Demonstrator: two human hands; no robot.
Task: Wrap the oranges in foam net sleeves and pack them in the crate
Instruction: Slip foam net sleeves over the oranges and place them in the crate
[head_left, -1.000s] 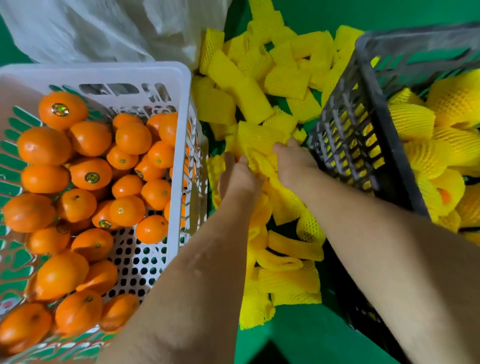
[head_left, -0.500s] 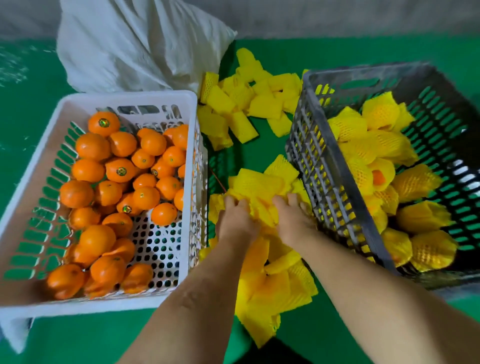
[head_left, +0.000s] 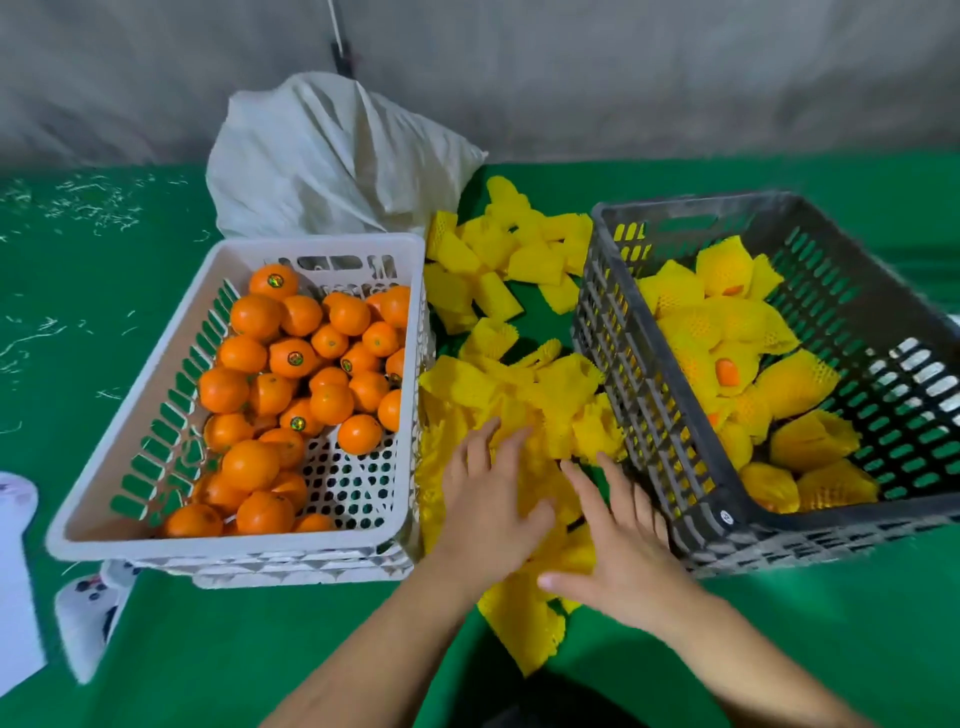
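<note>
On green cloth (head_left: 130, 332) below grey backdrop (head_left: 623, 78) — left hand (head_left: 488, 499), right hand (head_left: 618, 540) flat, fingers spread

Both forearms reaching forward, left hand (head_left: 485, 506) and right hand (head_left: 621, 545) palms down, side by side, fingers spread

The dark grey slotted plastic crate (head_left: 675, 410) is cut off at the right edge, its far right wall out of view. Yellow foam net sleeves around the wrapped oranges (head_left: 727, 371) conceal most of the fruit; only small orange patches show. In the white perforated plastic basket (head_left: 311, 545), lower bare oranges (head_left: 291, 358) are buried under upper ones. The left hand (head_left: 485, 499) and right hand (head_left: 618, 540) cover part of the loose yellow foam sleeve pile (head_left: 519, 389); their palms cannot be seen. A white object (head_left: 15, 571) at the left edge is cropped and unidentifiable.
</note>
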